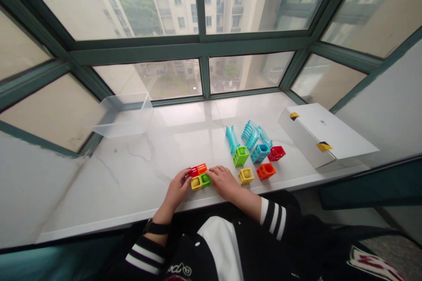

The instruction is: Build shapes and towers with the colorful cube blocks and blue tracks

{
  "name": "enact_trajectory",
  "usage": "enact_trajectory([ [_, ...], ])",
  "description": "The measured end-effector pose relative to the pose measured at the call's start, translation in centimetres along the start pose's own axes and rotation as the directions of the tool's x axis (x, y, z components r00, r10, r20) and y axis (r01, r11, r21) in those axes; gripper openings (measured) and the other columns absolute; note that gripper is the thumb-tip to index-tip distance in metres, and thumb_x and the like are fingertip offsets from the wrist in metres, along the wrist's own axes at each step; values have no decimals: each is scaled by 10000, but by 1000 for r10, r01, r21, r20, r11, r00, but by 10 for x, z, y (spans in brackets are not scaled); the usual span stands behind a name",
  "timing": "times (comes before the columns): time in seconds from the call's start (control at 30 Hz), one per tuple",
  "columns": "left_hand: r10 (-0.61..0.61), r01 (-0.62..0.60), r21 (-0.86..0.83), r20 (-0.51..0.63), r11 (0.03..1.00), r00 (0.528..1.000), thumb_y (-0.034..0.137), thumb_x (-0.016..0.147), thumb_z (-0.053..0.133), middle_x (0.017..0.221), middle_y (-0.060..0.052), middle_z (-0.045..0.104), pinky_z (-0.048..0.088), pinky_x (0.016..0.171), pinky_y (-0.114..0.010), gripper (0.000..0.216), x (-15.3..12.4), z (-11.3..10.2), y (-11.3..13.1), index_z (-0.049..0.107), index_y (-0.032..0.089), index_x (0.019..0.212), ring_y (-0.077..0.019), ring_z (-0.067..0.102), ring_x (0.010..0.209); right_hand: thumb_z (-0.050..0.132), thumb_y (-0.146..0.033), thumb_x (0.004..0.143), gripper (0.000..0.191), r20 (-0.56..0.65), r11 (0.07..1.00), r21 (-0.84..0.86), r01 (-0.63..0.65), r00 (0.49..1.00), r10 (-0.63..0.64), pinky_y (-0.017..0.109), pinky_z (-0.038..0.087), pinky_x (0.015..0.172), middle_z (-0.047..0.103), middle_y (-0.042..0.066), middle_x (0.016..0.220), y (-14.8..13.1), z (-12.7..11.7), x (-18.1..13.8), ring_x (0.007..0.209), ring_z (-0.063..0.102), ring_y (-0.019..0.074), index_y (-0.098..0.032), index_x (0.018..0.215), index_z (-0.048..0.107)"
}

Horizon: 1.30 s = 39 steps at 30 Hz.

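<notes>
L hand [178, 189] fingers closed on left side of cube cluster [199, 175], R hand [224, 182] pressed to its right side. Cluster clamped btwn both, flat on surface [138, 171] near front edge. Red + orange at back, yellow + green in front. Judgement: squeeze evenly, keep faces flush, no lifting. Yellow cube [245, 176] just right of R hand, orange cube [266, 171] beyond it, then blue track pieces [250, 134] and white box [325, 136] further out.

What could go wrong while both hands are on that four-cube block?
1. The four-cube block, held between the left hand and right hand, sits close to the marble sill's front edge; a slip might push it off.
2. The right hand lies beside the loose yellow cube and could nudge it off too.
</notes>
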State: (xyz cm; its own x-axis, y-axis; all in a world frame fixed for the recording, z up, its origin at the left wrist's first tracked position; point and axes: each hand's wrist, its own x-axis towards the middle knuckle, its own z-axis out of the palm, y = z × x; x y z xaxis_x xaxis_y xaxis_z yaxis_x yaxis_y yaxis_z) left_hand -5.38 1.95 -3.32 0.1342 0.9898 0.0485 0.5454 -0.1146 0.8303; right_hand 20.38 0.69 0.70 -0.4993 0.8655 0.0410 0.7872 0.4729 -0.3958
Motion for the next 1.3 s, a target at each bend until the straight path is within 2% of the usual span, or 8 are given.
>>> enact_trajectory([
  [0.37,-19,18,-15,-8,1000,1000,441,928,575,1361,-89,714,543,1105,-478,375,2,0,-2,718,245,1214,-266,676,1255,548,-182,1036,439,-30,1000,-22,-22,999,21,442,470,1057,661,109,1405,3,11,3,1276,544,293,-264,1466,586],
  [0.77,-19,19,22,-13,1000,1000,455,902,610,1278,-71,743,586,1004,-433,359,2,-3,5,730,252,1172,-253,709,1132,554,-162,1012,461,-30,999,-32,-19,999,18,443,464,1049,666,100,1387,2,9,3,1280,530,297,-280,1456,591],
  [1.3,-60,61,25,-64,998,996,488,871,681,1177,-68,752,594,954,-431,348,1,-3,-3,736,240,1109,-254,716,1033,547,-162,1016,458,-33,999,-25,-29,999,29,431,447,1065,653,104,1404,2,11,1,1284,510,285,-264,1460,590],
])
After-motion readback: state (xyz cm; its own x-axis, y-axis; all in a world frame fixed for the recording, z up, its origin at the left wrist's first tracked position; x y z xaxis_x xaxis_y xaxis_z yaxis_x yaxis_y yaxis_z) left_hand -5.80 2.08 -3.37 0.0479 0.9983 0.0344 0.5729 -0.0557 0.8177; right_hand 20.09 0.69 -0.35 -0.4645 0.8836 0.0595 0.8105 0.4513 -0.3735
